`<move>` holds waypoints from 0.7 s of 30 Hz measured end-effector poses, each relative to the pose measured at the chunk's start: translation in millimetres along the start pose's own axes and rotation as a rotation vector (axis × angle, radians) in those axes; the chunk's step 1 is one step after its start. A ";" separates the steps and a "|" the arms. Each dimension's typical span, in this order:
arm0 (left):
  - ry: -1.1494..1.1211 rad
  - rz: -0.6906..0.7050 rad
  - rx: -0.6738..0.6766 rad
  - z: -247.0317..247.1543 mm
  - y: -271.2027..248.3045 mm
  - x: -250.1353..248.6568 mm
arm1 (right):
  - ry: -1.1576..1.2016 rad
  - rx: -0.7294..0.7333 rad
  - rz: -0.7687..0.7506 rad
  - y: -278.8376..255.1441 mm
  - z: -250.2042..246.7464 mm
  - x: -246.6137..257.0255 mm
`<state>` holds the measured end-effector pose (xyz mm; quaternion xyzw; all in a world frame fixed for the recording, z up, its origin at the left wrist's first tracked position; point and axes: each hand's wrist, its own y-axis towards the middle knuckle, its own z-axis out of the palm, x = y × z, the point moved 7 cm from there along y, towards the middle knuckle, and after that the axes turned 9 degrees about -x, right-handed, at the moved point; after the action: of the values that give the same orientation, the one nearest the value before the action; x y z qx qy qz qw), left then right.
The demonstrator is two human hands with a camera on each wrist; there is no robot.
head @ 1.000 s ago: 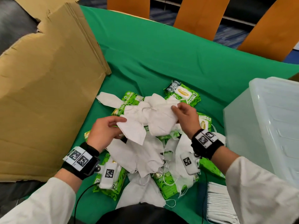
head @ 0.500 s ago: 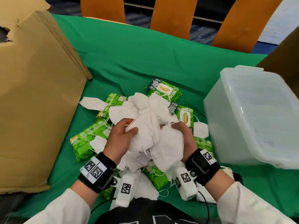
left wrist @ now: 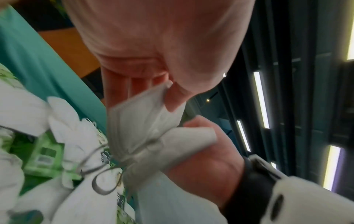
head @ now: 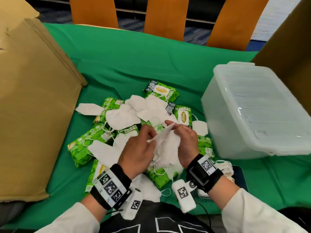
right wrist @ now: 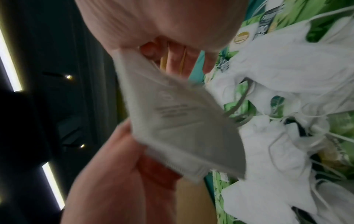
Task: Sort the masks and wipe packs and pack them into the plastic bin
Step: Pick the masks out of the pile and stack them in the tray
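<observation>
Both hands, left [head: 136, 148] and right [head: 185, 140], pinch a masks [head: 165, 145] stack over pile centre. Light, floppy, loops snag; grip the folded edges. Bin [head: 249, 111] at 3 o'clock, lid on.

Loose masks [head: 122, 118] cover much of the wipe packs [head: 87, 145]; both wrist views are motion-blurred; the plastic bin [head: 249, 106] hides the tablecloth behind it; print on the held mask [right wrist: 180, 121] is unreadable.
</observation>
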<state>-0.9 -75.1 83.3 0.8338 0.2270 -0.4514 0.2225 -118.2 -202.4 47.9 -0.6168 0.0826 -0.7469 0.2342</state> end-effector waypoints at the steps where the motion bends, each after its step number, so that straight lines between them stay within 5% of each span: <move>1: -0.038 -0.009 0.050 10.0 -4.5 -5.9 | -0.005 -0.005 -0.009 -2.1 1.5 -0.4; 11: -0.210 -0.229 0.203 37.2 -9.4 -9.7 | -0.109 -0.107 0.081 -1.0 -11.6 -8.9; 15: -0.342 -0.294 0.150 21.6 -2.5 5.4 | -0.172 0.024 0.130 2.4 -27.7 -16.4; 19: -0.392 -0.344 0.035 10.4 1.2 25.2 | -0.305 0.329 0.264 -15.4 -28.2 -25.6; 21: -0.356 -0.311 0.026 9.9 0.9 27.7 | -0.260 0.325 0.218 -19.6 -28.1 -23.8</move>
<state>6.7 -76.6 55.0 0.6987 0.3041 -0.6231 0.1761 -146.9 -179.2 28.6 -0.6495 -0.0033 -0.6350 0.4182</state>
